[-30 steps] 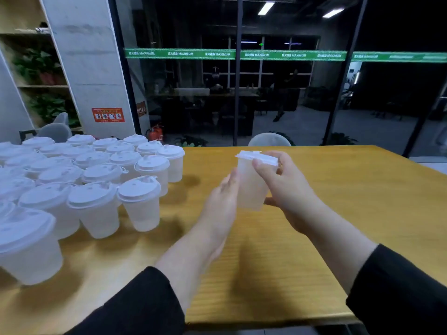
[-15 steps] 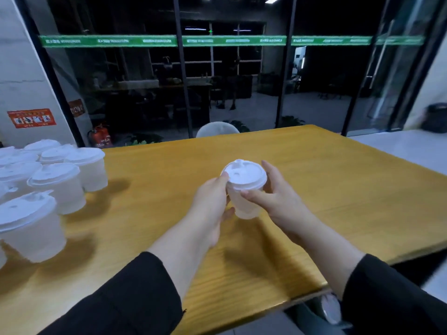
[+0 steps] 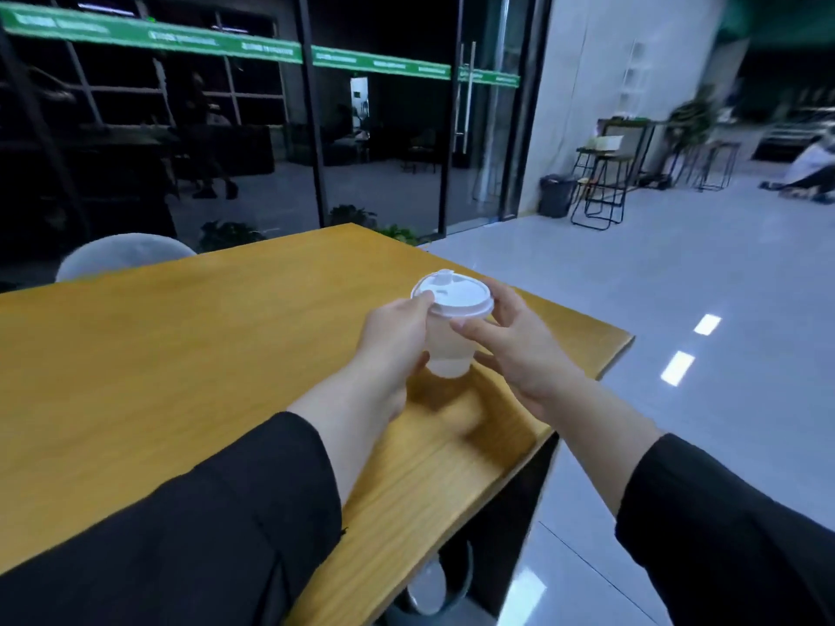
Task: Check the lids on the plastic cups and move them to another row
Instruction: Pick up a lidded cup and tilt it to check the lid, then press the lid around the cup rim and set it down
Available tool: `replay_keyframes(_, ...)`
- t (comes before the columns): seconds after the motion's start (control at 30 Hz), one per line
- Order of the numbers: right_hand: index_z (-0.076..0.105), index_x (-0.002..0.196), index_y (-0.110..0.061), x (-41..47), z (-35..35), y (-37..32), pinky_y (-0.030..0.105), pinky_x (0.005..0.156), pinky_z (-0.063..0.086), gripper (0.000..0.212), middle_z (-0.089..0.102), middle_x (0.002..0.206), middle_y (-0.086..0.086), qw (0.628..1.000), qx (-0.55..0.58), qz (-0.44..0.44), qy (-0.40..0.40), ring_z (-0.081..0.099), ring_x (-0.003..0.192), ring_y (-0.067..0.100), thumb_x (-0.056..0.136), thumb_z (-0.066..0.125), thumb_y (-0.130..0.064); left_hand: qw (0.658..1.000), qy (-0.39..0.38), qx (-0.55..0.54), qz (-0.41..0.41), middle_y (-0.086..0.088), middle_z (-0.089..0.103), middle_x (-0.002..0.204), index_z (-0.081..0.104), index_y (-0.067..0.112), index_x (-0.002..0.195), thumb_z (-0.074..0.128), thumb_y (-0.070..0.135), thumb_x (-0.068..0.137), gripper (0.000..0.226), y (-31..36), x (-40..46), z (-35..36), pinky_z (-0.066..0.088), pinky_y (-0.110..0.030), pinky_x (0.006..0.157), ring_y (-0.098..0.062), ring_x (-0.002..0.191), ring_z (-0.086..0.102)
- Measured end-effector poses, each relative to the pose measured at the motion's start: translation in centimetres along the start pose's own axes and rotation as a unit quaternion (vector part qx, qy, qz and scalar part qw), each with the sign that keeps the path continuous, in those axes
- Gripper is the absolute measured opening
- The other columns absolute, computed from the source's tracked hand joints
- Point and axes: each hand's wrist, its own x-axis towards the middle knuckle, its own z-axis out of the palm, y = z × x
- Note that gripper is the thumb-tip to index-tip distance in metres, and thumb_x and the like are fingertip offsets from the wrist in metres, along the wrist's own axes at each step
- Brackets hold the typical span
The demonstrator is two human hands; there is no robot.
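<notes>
One translucent plastic cup [image 3: 449, 354] with a white lid [image 3: 454, 295] stands upright near the right end of the wooden table [image 3: 180, 336]. Its base looks to be on or just above the tabletop. My left hand [image 3: 395, 341] wraps the cup's left side, thumb at the lid's rim. My right hand [image 3: 519, 345] cups its right side, fingers on the wall just under the lid. The lid's small sip tab sticks up at the far edge. The other cups are out of view.
The table's right corner [image 3: 626, 338] and front edge lie close to the cup. A grey chair back [image 3: 122, 257] stands behind the table. Glossy floor, a stool [image 3: 598, 192] and a bin [image 3: 555, 196] are off to the right.
The view has swung right, so the group of lidded cups has left the frame. The cup held in both hands has moved toward the table's right end and lower.
</notes>
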Motion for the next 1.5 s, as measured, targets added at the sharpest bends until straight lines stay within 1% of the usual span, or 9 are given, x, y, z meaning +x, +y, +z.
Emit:
replay_keyframes(0.13,0.058,0.132,-0.035,3.2,-4.4,0.4,0.050,0.105,0.052,0.043,0.069,0.125,-0.016,0.999,0.006,0.008,0.032,0.066,0.116,0.010,0.092,0.074,-0.041,0.999,-0.035,-0.004,0.001,-0.004,0.075,0.113,0.074,0.024,0.110,0.061,0.045,0.089,0.032,-0.3,4.6,4.7,0.056,-0.049,0.098,-0.029,0.110,0.069)
replay_keyframes(0.27,0.051,0.146,-0.026,6.2,-8.2,0.5,0.049,0.102,0.054,0.061,0.058,0.142,-0.003,0.996,-0.010,0.021,0.084,0.060,0.126,0.019,0.092,0.070,-0.048,0.998,-0.062,0.003,0.003,-0.006,0.075,0.113,0.072,0.024,0.103,0.061,0.044,0.089,0.026,-0.2,8.8,8.6,0.055,-0.052,0.100,-0.032,0.111,0.069)
replay_keyframes(0.43,0.056,0.118,-0.033,8.2,-10.9,0.2,0.046,0.100,0.054,0.017,0.059,0.136,0.003,0.994,-0.022,0.039,0.103,0.061,0.121,0.020,0.102,0.062,-0.034,0.997,-0.079,0.019,0.001,-0.003,0.075,0.113,0.069,0.024,0.111,0.058,0.039,0.099,0.022,-0.1,12.7,12.1,0.058,-0.046,0.097,-0.028,0.106,0.071)
replay_keyframes(0.77,0.050,0.144,-0.020,9.6,-12.0,-0.5,0.044,0.104,0.052,0.047,0.058,0.136,0.001,0.986,-0.078,0.061,0.134,0.059,0.125,0.023,0.103,0.060,-0.038,0.996,-0.074,0.039,-0.020,-0.003,0.070,0.122,0.065,0.023,0.118,0.059,0.044,0.100,0.029,0.8,14.3,13.6,0.058,-0.035,0.086,-0.024,0.108,0.067)
replay_keyframes(0.93,0.048,0.148,-0.020,7.8,-10.9,-1.4,0.042,0.107,0.047,0.060,0.056,0.137,-0.001,0.943,-0.141,-0.009,0.302,0.055,0.119,0.016,0.099,0.056,-0.055,0.998,-0.049,0.043,-0.020,-0.003,0.050,0.152,0.049,0.021,0.150,0.056,0.058,0.099,0.063,1.2,12.6,9.9,0.051,-0.042,0.108,-0.027,0.132,0.054)
replay_keyframes(1.03,0.058,0.131,-0.020,5.7,-7.8,-3.3,0.028,0.089,0.051,0.037,0.060,0.108,-0.012,0.921,-0.129,-0.115,0.350,0.057,0.093,0.001,0.104,0.052,-0.044,0.998,-0.022,0.063,-0.001,-0.002,0.058,0.118,0.064,0.023,0.105,0.054,0.052,0.103,0.030,2.1,9.4,4.5,0.052,-0.043,0.106,-0.022,0.110,0.057)
replay_keyframes(1.1,0.064,0.114,-0.026,4.3,-3.8,-4.3,0.033,0.087,0.055,0.023,0.062,0.096,-0.015,0.942,-0.115,-0.132,0.286,0.059,0.088,0.002,0.104,0.052,-0.043,0.997,0.025,0.074,0.025,0.000,0.060,0.106,0.056,0.030,0.085,0.054,0.048,0.105,0.027,3.0,5.9,-0.4,0.054,-0.043,0.103,-0.021,0.104,0.059)
replay_keyframes(1.2,0.066,0.093,-0.035,2.3,5.3,-5.6,0.053,0.090,0.057,0.021,0.068,0.090,-0.014,0.978,-0.087,-0.115,0.151,0.066,0.094,0.014,0.099,0.053,-0.052,0.985,0.120,0.100,0.067,0.002,0.069,0.110,0.058,0.036,0.087,0.053,0.044,0.106,0.021,4.4,-0.7,-9.3,0.054,-0.046,0.104,-0.021,0.107,0.066)
replay_keyframes(1.5,0.068,0.103,-0.031,-12.0,37.2,-12.5,0.053,0.090,0.059,0.019,0.071,0.101,-0.005,0.968,-0.030,-0.108,-0.223,0.070,0.091,0.017,0.103,0.055,-0.044,0.875,0.415,0.190,0.165,0.001,0.076,0.100,0.066,0.031,0.086,0.054,0.040,0.099,0.020,8.3,-26.5,-33.6,0.057,-0.050,0.096,-0.021,0.102,0.071)
